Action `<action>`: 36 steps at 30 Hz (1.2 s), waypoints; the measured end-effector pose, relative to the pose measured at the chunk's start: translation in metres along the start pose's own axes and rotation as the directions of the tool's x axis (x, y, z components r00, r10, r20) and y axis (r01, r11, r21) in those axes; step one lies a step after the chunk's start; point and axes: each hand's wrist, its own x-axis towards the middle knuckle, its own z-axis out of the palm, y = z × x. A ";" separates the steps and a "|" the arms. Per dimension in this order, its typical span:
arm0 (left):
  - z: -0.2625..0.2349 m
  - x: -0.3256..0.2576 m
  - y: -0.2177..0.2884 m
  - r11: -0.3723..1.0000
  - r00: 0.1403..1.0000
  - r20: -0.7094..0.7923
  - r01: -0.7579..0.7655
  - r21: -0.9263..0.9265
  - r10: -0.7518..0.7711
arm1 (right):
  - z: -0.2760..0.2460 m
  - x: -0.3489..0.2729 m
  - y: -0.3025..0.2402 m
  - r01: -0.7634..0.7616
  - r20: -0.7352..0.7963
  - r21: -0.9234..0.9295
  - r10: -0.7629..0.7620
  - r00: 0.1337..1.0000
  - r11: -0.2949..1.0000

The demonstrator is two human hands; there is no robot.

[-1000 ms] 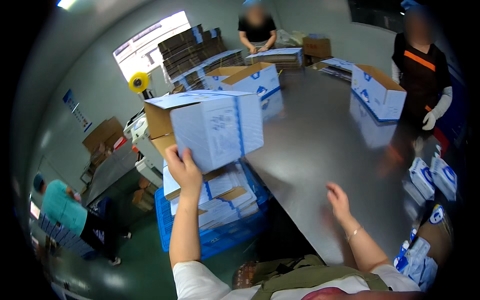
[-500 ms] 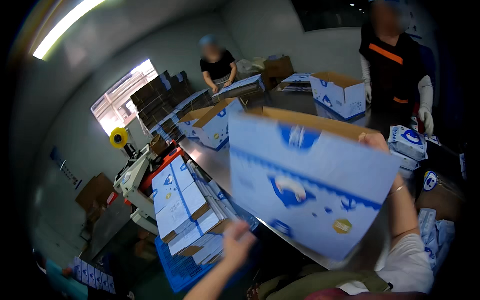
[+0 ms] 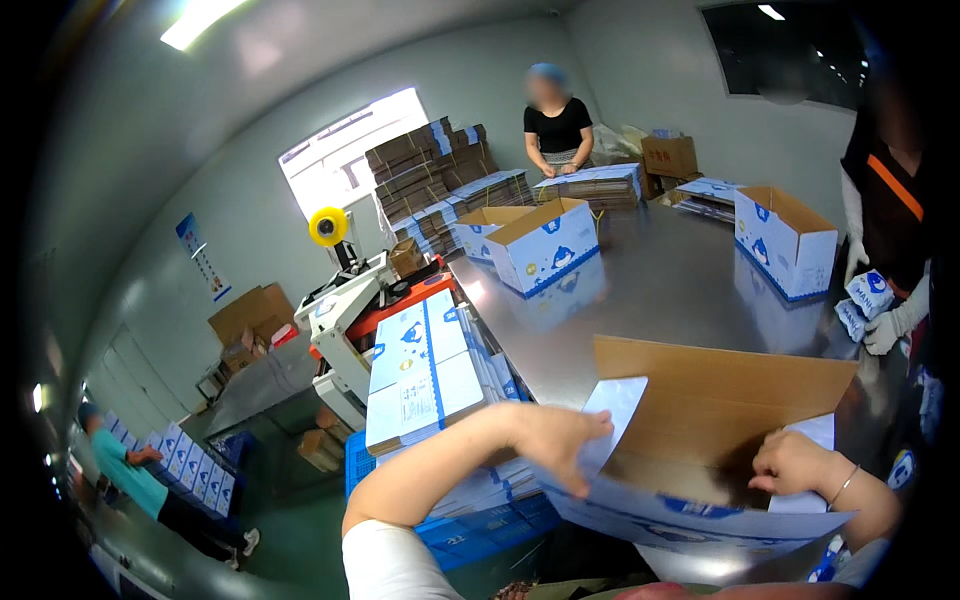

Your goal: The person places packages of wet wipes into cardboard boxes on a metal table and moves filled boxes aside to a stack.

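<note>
In front of me an open cardboard box [image 3: 710,400], light blue and white outside and brown inside, rests at the near edge of the metal table, tilted toward me. At its left end my left hand [image 3: 556,440] touches the blue side flap [image 3: 622,412], thumb and fingers apart. Curled fingers of my right hand [image 3: 797,468] close on the right end flap [image 3: 816,430], partly over the box's inside. A stack of flat folded boxes [image 3: 425,365] lies to the left, below my left forearm in part.
Made-up boxes [image 3: 548,248] and another box [image 3: 785,243] stand on the metal table [image 3: 660,290]. A tape machine [image 3: 350,310] with a yellow roll is at left. One co-worker's gloved hand [image 3: 885,330] holds packets at right; another person [image 3: 560,130] works behind piled cartons.
The box has come down from mid-air to the near table edge, and its open top now faces me. My left hand has moved from beside the stack to its left flap. My view has turned.
</note>
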 end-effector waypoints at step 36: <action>0.031 0.096 0.061 0.937 0.786 -0.615 -0.259 -0.233 0.064 | 0.193 -0.011 -0.012 0.223 0.049 0.953 0.832 0.552 -0.204</action>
